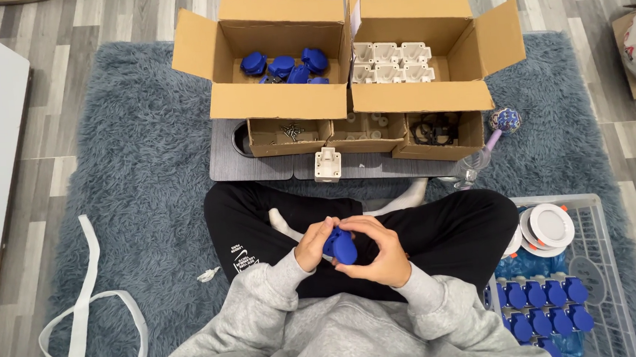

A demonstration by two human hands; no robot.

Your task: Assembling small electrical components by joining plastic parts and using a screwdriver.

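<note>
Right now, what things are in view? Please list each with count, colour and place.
blue cap: one, blue, held between both hands
cardboard boxes: two, brown, open, on the rug
blue parts: several, blue, in the box on the left
white parts: several, white, in the box on the right
white piece: one, white, on the grey board
basket: one, white, holding rows of blue caps
left hand: on the cap
right hand: on the cap

blue part (341,248), grey shaggy rug (146,175)
</note>
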